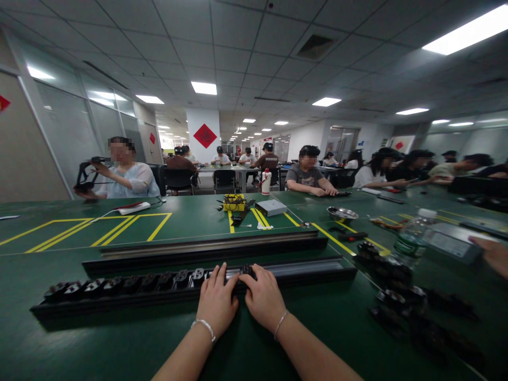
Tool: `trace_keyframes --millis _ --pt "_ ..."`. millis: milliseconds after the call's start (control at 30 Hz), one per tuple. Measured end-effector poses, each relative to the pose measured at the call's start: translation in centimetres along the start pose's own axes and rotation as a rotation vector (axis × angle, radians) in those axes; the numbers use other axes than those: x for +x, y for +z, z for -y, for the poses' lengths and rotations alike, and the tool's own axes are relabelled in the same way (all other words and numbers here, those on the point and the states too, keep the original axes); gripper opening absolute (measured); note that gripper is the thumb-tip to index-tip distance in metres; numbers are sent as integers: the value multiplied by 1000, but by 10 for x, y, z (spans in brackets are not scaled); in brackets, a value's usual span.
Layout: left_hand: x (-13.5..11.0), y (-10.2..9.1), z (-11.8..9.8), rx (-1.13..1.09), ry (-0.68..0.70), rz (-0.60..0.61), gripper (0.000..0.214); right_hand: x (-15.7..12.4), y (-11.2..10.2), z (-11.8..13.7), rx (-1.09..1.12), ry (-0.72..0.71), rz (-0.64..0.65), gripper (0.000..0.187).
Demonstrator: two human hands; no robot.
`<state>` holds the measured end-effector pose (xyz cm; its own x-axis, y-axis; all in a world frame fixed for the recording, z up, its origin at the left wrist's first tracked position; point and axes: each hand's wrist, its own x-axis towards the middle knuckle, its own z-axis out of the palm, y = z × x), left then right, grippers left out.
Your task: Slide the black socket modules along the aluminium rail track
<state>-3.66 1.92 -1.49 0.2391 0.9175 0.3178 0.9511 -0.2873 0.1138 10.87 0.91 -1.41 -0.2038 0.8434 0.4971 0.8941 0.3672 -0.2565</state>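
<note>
A long black channel rail [317, 271] lies across the green table in front of me. Along its left part sits a row of small black blocks [148, 281], some showing silvery metal on top. My left hand [217, 299] rests over the rail at the end of this row, fingers stretched forward, its thumb beside a further black block [246, 271]. With thumb and fingers, my right hand [262, 296] grips that block at the rail's channel. The block's underside is hidden by my hands.
Behind lies a second black rail [214, 244]. Blurred black blocks [400, 296] are heaped at right near a water bottle [410, 238], a metal bowl [342, 214] and a grey metal box [456, 243]. Another person's hand [492, 254] reaches in from the right edge. Several people sit around.
</note>
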Motion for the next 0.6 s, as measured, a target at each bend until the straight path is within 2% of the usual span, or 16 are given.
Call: trace_keyframes --millis 300,600 --pt "-2 2 0 2 20 -34 53 0 1 -1 8 4 -17 39" --pt "-2 -2 -2 12 -9 20 55 0 1 -1 -3 19 -18 37"
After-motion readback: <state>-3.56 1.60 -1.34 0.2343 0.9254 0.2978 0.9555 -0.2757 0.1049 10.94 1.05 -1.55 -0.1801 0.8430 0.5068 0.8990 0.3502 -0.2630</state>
